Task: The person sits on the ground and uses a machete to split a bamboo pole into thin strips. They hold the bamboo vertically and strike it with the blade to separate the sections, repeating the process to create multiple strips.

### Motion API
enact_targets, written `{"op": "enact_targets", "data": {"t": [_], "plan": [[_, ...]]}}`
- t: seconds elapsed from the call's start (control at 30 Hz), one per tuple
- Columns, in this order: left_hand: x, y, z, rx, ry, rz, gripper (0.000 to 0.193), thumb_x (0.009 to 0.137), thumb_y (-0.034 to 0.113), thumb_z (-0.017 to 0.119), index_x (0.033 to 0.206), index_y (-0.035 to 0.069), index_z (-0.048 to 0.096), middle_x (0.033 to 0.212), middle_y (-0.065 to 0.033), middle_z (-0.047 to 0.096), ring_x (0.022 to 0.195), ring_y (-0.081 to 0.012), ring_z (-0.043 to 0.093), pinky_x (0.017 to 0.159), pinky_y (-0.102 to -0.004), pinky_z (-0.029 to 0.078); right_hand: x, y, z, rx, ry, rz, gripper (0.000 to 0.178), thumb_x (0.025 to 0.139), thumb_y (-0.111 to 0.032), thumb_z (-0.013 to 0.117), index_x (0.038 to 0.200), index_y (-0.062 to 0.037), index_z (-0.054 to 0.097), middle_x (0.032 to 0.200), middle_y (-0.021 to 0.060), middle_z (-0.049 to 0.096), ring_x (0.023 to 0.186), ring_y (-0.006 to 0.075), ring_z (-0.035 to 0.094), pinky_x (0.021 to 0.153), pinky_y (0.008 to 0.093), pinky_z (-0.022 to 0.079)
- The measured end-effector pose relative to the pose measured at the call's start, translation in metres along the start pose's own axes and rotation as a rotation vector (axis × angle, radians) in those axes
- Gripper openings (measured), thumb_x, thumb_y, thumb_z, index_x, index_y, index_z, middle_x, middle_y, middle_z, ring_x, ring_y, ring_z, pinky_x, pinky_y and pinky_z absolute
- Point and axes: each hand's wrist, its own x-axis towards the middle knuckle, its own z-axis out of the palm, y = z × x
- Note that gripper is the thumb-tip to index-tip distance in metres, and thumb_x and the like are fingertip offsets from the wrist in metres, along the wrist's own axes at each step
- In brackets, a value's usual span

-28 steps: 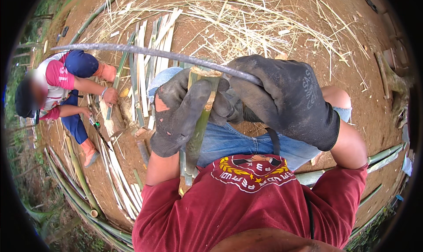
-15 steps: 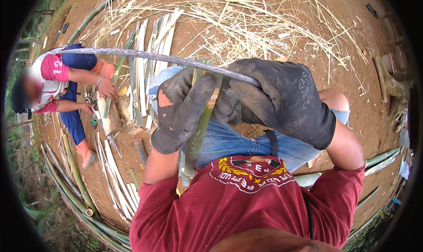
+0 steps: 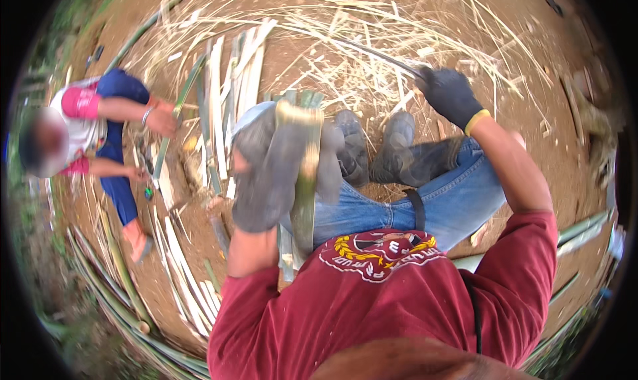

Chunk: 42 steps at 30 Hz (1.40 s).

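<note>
My left hand (image 3: 262,174), in a worn dark work glove smeared by motion, is closed around a split piece of green bamboo (image 3: 306,204). The bamboo runs from my lap up past the fingers, its pale cut end facing away from me. Out to the right, my right hand (image 3: 452,94) wears a black glove with a yellow cuff. It grips a long, narrow grey blade (image 3: 385,56), a machete by its shape, which points away and to the left. The blade is apart from the bamboo, and its handle is hidden in the fist.
My dark boots (image 3: 352,147) stand between my knees. Pale split strips (image 3: 216,101) lie left of my legs, with thin shavings (image 3: 372,48) strewn ahead. At the left a co-worker (image 3: 86,121) squats, holding a green bamboo strip (image 3: 183,107). Long bamboo poles (image 3: 126,267) lie at lower left.
My right hand has swung the machete off the bamboo, away and to the right. The left hand keeps hold of the bamboo. The co-worker's upper hand has shifted slightly, raising the strip.
</note>
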Motion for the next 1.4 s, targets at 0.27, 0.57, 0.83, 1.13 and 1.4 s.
{"op": "enact_targets", "data": {"t": [0.27,0.57,0.83,1.13,1.4], "plan": [[0.033,0.006,0.016,0.010,0.027,-0.189,0.037,0.099,0.030,0.058,0.098,-0.007,0.060,0.069,-0.0101,0.064,0.056,-0.0137,0.059,0.049,-0.0285,0.049,0.027,-0.089,-0.114,0.617,0.087,0.188,0.024,0.096,-0.029,0.063,0.099,-0.0056,0.064,0.067,0.0146,0.061,0.056,0.0292,0.061,0.052,0.0389,0.047],[0.029,0.000,0.023,0.035,0.028,-0.155,0.035,0.097,0.024,0.063,0.105,-0.009,0.058,0.076,-0.0125,0.066,0.062,-0.0143,0.063,0.054,-0.0273,0.053,0.018,-0.130,-0.132,0.740,0.180,-0.168,0.022,0.094,-0.029,0.064,0.099,-0.0078,0.065,0.070,0.0154,0.060,0.061,0.0319,0.062,0.056,0.0379,0.048],[0.032,0.002,0.025,0.114,0.061,-0.165,0.028,0.095,0.019,0.063,0.102,-0.007,0.059,0.077,-0.0124,0.067,0.062,-0.0139,0.064,0.054,-0.0269,0.055,0.020,-0.131,-0.132,0.720,0.204,-0.228,0.020,0.093,-0.029,0.064,0.099,-0.0095,0.064,0.074,0.0134,0.062,0.066,0.0324,0.065,0.056,0.0367,0.049],[0.047,-0.010,0.009,-0.074,-0.114,-0.188,0.033,0.099,0.029,0.053,0.096,-0.004,0.056,0.067,-0.0099,0.060,0.055,-0.0158,0.061,0.049,-0.0267,0.050,0.027,-0.136,-0.122,0.630,0.331,-0.311,0.023,0.090,-0.028,0.066,0.106,-0.0114,0.066,0.082,0.0105,0.066,0.070,0.0297,0.067,0.059,0.0369,0.052],[0.052,-0.014,0.006,-0.100,-0.138,-0.185,0.036,0.102,0.031,0.047,0.096,-0.004,0.055,0.063,-0.0077,0.058,0.050,-0.0136,0.056,0.045,-0.0257,0.045,0.030,-0.138,-0.116,0.683,0.390,-0.317,0.032,0.083,-0.022,0.073,0.111,-0.0079,0.064,0.088,0.0108,0.068,0.075,0.0310,0.069,0.063,0.0367,0.054]]}}
